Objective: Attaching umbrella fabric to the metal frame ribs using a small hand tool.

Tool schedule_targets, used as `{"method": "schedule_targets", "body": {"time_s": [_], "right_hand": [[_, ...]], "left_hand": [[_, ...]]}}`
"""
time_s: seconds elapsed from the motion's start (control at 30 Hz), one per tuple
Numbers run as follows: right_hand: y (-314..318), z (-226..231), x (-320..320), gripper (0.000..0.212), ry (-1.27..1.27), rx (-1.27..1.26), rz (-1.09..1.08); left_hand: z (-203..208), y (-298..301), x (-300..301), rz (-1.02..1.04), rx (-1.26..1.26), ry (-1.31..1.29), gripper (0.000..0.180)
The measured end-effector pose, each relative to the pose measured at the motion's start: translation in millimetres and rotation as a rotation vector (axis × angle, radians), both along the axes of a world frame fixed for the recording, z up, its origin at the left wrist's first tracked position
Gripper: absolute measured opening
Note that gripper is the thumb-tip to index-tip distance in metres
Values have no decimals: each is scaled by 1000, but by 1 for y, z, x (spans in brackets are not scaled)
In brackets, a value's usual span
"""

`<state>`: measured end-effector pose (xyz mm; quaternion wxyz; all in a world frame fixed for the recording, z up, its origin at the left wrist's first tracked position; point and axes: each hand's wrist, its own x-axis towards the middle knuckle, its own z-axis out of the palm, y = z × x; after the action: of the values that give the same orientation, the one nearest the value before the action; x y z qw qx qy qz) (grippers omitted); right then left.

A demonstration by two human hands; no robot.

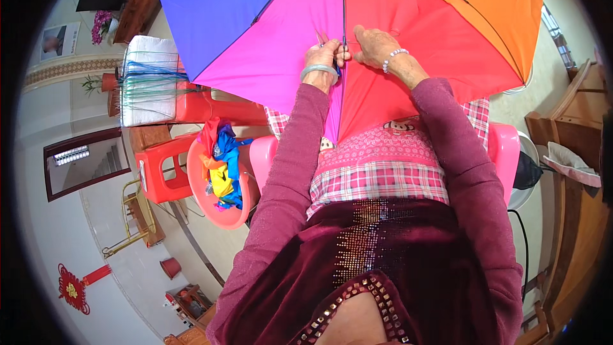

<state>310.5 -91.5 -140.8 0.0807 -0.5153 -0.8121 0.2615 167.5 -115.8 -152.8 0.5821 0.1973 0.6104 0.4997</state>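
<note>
A rainbow-coloured umbrella point(396, 83) lies spread across my lap with its inner side up; thin dark ribs run along its panels. My left hand point(324, 59), with a pale bangle at the wrist, is closed on a dark rib point(343, 9) at the seam between the pink and red panels. A thin pointed thing sticks up by its fingers, too small to name. Just right of the rib, my right hand point(378, 47), wearing a beaded bracelet, hovers over the red panel with its fingertips together. What they hold, if anything, is too small to make out.
At the left, a white foam block point(150, 80) wound with blue and green threads rests by red plastic stools point(163, 166). A pink tub point(227, 217) holds bright cloth pieces. A wooden bench point(575, 230) stands at the right, and a checked apron point(383, 179) covers my lap.
</note>
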Motion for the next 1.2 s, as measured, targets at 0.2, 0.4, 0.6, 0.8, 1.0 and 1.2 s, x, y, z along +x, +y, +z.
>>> {"method": "schedule_targets", "body": {"time_s": [0.2,0.4,0.6,0.8,1.0,1.2], "right_hand": [[12,-1,-10,18,304,131,-32],[20,-13,-18,16,175,270,-23],[9,-4,-16,20,555,-493,-177],[11,-17,-24,18,442,-153,-92],[12,63,-10,12,1184,-551,-368],[38,108,63,12,2130,-643,288]], "left_hand": [[-3,-1,-12,-110,-7,9,11],[3,2,-15,-157,-46,-9,12],[0,2,-20,-156,-27,-5,11],[0,-7,-17,-55,-17,86,10],[10,-19,-28,48,15,174,7],[19,-20,-20,-248,71,241,12]]}}
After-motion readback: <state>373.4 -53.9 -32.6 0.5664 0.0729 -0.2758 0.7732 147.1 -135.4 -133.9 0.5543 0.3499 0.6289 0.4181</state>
